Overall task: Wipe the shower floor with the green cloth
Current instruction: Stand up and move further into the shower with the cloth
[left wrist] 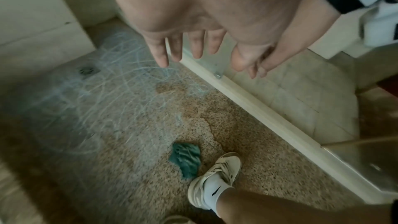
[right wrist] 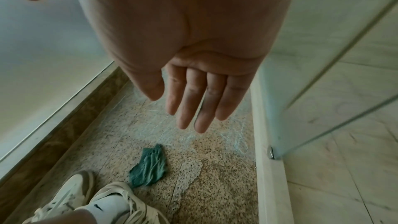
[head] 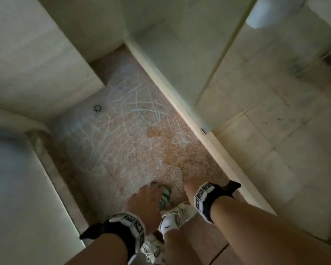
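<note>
A crumpled green cloth (left wrist: 186, 158) (right wrist: 149, 169) lies on the speckled shower floor (head: 122, 142) just ahead of my shoe; the head view shows only part of the cloth (head: 164, 197) beside my left hand. White and bluish streaks cover the far half of the floor. My left hand (head: 145, 201) (left wrist: 189, 48) hangs above the cloth with straight, spread fingers and holds nothing. To its right my right hand (head: 191, 190) (right wrist: 191, 105) is also held above the floor, fingers straight and together, empty.
A round drain (head: 98, 108) sits at the floor's far left. A cream threshold (head: 180, 104) with a glass door (right wrist: 323, 57) runs along the right, tiled floor beyond. White walls and a ledge bound the left. My white shoes (head: 177, 213) stand at the near end.
</note>
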### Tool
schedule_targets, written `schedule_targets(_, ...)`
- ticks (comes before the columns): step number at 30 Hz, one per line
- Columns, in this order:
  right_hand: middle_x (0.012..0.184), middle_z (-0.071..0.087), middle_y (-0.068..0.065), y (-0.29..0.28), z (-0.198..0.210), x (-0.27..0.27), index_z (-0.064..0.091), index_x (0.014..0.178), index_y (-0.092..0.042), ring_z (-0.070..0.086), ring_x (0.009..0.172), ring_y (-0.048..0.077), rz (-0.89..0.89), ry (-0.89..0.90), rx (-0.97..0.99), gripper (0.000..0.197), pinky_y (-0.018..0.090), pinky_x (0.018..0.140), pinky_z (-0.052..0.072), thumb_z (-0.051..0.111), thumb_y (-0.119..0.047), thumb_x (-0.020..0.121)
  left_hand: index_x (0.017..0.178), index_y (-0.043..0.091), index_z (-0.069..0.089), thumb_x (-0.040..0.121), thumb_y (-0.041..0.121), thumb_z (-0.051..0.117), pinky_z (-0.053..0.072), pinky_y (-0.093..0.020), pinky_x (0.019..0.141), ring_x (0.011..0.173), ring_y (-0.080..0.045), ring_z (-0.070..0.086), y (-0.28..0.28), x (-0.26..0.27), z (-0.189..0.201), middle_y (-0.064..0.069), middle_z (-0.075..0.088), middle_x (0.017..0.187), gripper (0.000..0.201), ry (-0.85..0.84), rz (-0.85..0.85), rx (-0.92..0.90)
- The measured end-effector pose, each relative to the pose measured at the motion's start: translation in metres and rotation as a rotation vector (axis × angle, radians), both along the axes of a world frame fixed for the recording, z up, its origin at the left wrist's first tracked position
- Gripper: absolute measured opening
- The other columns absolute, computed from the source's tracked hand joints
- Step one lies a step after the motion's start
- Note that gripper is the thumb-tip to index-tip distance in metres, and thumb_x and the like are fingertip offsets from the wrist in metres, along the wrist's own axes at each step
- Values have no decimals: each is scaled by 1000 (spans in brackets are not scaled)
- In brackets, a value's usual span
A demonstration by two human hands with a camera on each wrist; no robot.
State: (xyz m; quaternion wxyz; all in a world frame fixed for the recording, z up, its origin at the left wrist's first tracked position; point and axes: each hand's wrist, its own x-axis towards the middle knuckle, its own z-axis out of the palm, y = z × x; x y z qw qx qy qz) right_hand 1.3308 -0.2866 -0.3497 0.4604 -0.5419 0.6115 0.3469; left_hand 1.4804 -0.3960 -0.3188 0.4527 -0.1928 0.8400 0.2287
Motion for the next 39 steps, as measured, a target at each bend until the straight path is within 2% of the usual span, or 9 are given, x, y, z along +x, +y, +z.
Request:
schedule_targets(6, 165, 2, 12, -26, 19, 48, 6, 157, -7, 8, 151, 31, 9, -48, 27, 56, 39, 120, 12, 31, -18, 108, 158, 29, 3, 100, 35, 45, 16, -44, 122, 152, -22, 1, -16, 92, 11, 7, 0, 166, 71, -12, 166, -14)
schedule_targets(11, 160, 24, 16, -52, 6, 81, 25, 155, -8, 30, 143, 38, -10, 31, 24, 61, 48, 114, 32, 51, -18, 101, 158, 29, 3, 101, 31, 42, 18, -46, 120, 152, -21, 1, -14, 127, -2, 9, 0, 165, 69, 3, 253, -13)
schedule_targets(15, 124, 64, 12, -63, -12, 89, 61, 125, -13, 63, 104, 32, 29, 27, -12, 32, 46, 92, 54, 59, -12, 93, 158, 28, 5, 99, 28, 45, 18, -44, 120, 152, -22, 4, 0, 140, -15, 7, 3, 165, 71, -19, 354, 2)
schedule_targets(20, 149, 41, 18, -65, -11, 69, 35, 149, -5, 49, 128, 36, 232, 63, 30, 49, 43, 104, 43, 43, -11, 101, 157, 32, 7, 97, 31, 48, 17, -43, 121, 152, -22, 2, 20, 140, -13, 7, 2, 165, 73, -38, 509, 13)
schedule_targets(23, 133, 55, 18, -66, -10, 56, 54, 133, -6, 58, 115, 34, 367, 115, 27, 35, 42, 99, 48, 48, -14, 99, 157, 32, 9, 95, 31, 47, 18, -42, 121, 152, -21, 3, 34, 131, -6, 8, 3, 165, 73, -28, 606, 34)
schedule_targets(26, 119, 62, 17, -75, -13, 40, 63, 121, -8, 62, 108, 29, 479, 464, 58, 25, 43, 101, 46, 52, -12, 99, 157, 34, 10, 91, 36, 50, 18, -43, 122, 152, -18, 2, 40, 113, -6, 11, 4, 165, 77, -12, 729, 70)
schedule_targets(29, 94, 67, 8, -101, -13, 28, 67, 92, -12, 66, 85, 27, 445, 143, 37, 10, 38, 83, 55, 59, -17, 91, 157, 37, 10, 89, 35, 55, 20, -41, 122, 152, -16, 2, 39, 98, -9, 16, 6, 164, 82, 38, 895, 91)
schedule_targets(33, 115, 64, 13, -115, -13, 28, 65, 114, -6, 62, 107, 29, 417, 64, 14, 25, 36, 88, 49, 45, -11, 101, 156, 35, 17, 88, 34, 56, 23, -37, 120, 150, -17, 8, 45, 92, -22, 13, 12, 163, 79, 63, 1011, 78)
schedule_targets(39, 116, 64, 12, -95, -49, 52, 62, 118, -8, 63, 104, 29, 365, 8, -30, 27, 34, 83, 49, 43, -8, 99, 157, 33, 12, 92, 35, 55, 21, -40, 121, 151, -19, 5, 58, 115, -67, 11, 9, 164, 78, 21, 1049, 34)
